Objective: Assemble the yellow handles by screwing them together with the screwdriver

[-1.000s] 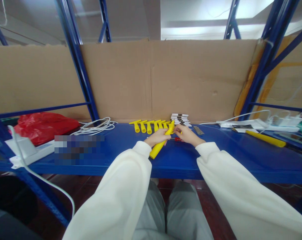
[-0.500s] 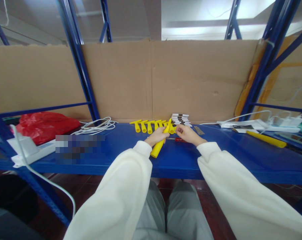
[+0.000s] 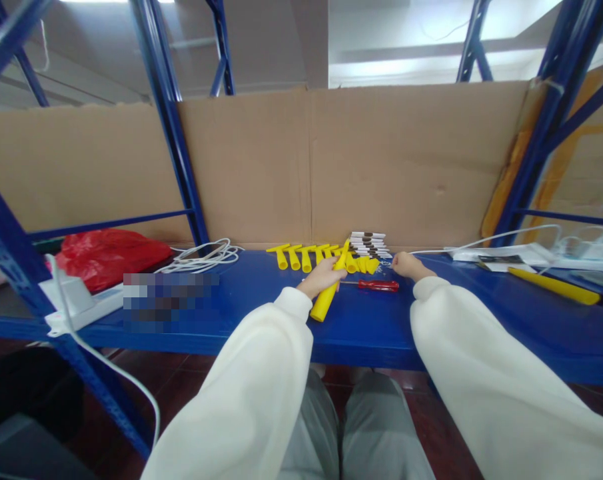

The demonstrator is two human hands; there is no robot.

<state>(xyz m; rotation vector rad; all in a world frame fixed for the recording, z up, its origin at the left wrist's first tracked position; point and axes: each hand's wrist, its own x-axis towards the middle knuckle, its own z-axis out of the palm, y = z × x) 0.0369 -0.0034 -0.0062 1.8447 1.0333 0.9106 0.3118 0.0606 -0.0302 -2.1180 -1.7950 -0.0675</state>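
My left hand (image 3: 324,277) is wrapped round a yellow scraper-like tool with a hollow handle (image 3: 322,307), holding it tilted over the shelf, its far end up. To the right, my right hand (image 3: 408,265) is down at the blue shelf top with fingers curled together beside some small shiny pieces (image 3: 385,264); what they pinch, if anything, is hidden. Between the hands lies a screwdriver with a red handle (image 3: 378,285). Behind them stands a row of similar yellow T-shaped tools (image 3: 294,259), with small yellow pieces (image 3: 368,265) at its right end.
White-and-dark packets (image 3: 368,243) are stacked against the cardboard (image 3: 251,173). At left are a coiled white cable (image 3: 211,253), a red plastic bag (image 3: 114,257) and a power strip (image 3: 88,310). A long yellow object (image 3: 556,287) lies at right. Blue posts (image 3: 174,133) frame the shelf.
My right hand has moved right, away from the yellow tool, down to the small pieces on the shelf. The red screwdriver handle and small yellow pieces are now uncovered. My left hand keeps its hold.
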